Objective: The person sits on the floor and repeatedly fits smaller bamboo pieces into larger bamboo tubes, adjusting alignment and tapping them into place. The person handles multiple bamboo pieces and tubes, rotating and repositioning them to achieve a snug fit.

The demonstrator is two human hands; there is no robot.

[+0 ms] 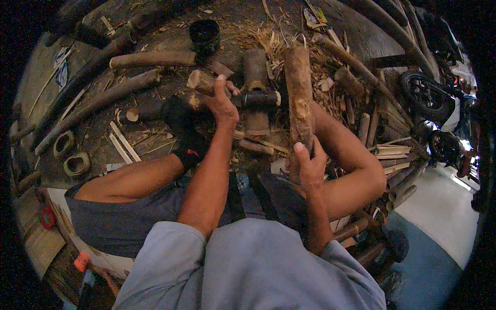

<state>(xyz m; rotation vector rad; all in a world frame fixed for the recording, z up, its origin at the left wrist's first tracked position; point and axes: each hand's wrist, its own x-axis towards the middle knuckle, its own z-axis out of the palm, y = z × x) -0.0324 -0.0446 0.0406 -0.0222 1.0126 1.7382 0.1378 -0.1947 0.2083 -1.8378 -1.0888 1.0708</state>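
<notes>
Head view: left hand (224, 107) grips a short wooden piece (200, 81) at eleven o'clock; right hand (311, 165) grips a log (298, 88) at one o'clock, fingers closed; firm thumb pressure should steady it.

Rough brown log (298, 95) — pointing ahead; pale-ended stub (200, 81) — to its left.

Dim, littered grey-brown floor (356, 37) with a white-and-blue surface (439, 206) and bright light (461, 182) at right

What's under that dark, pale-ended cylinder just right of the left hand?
A thick brown wooden log, showing on both sides of the dark cylinder. Its middle is covered and can't be seen.
</notes>
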